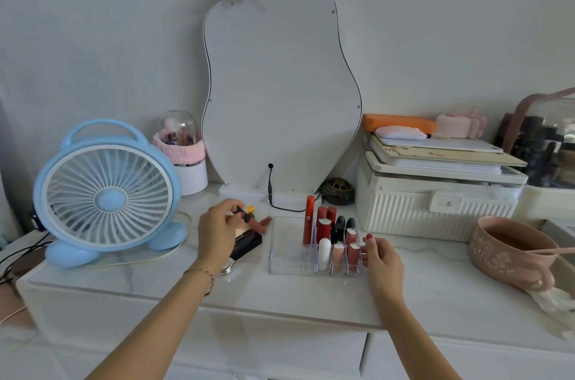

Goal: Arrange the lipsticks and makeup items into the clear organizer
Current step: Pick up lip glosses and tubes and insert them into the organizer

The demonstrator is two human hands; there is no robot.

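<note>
We look down on a white marble-patterned vanity top (280, 295). Our left hand (217, 233) sits left of centre, fingers curled and pinching a small dark lipstick with a yellow-gold end (247, 212) between thumb and fingertips, lifted just above a loose pile of makeup items (252, 231): a dusty-pink tube, a black box, something pale beneath. The pile is blurred; we cannot count its pieces.

The clear acrylic organizer (286, 255) lies flat on the top, just right of the pile. Its left part is an open tray, bare. Its right part is a grid of small cells holding upright lipsticks: a tall red tube (309, 221) at the back left of the grid, shorter red ones (326, 216) behind, two black-capped ones (344, 224) in the middle, a white tube (324, 252) and pink tubes (353, 255) along the front row.

Our right hand (381, 261) rests at the organizer's right front corner, fingers bent and close together, red-painted thumbnail up, fingertips touching the wall beside the pink tubes. Whether it grips a tube or only the wall, we cannot tell.

Around: a pale blue desk fan (105, 192) at left, a pear-shaped white mirror back (280, 93) leaning on the wall behind, a cream ribbed storage box (435, 208) at right, a pink floral bowl (510, 252) near the right edge.
</note>
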